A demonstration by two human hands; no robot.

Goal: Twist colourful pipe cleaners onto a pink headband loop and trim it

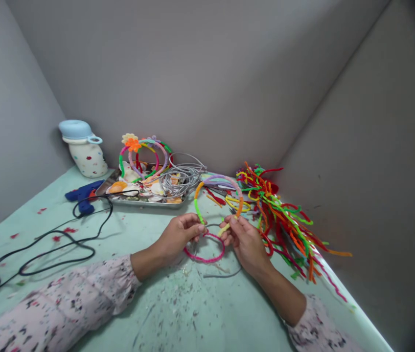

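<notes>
Between my hands stands a hoop wrapped in pipe cleaners (197,199), banded green, orange and lilac. The fingertips of my left hand (174,238) pinch its green end. My right hand (248,243) is closed at the other end, where a pale yellow pipe cleaner (223,230) shows between the fingers. Just below the fingers is a bright pink pipe cleaner loop (207,261); whether it hangs from my left hand or rests on the table, I cannot tell. A grey wire piece (222,276) lies beneath my right hand.
A metal tray (149,203) of shells holds flower-trimmed hoops (132,143) and coiled wire (185,176). Left of it are a blue glue gun (84,193), a black cord (60,234) and a lidded bottle (86,151). Loose pipe cleaners (284,220) pile up on the right by the wall.
</notes>
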